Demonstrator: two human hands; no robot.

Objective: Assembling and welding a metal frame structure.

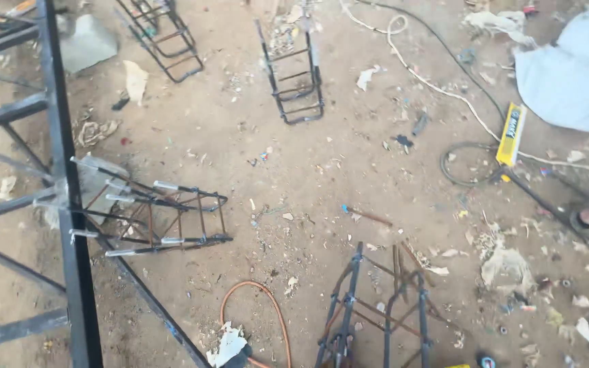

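1. One view only, from the head camera, looking steeply down at the dirt ground [294,170] from standing height.
2. It takes in a black frame [69,204] at left and rebar cages [165,218] spread below.

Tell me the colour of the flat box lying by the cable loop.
Yellow box with dark print, head view.
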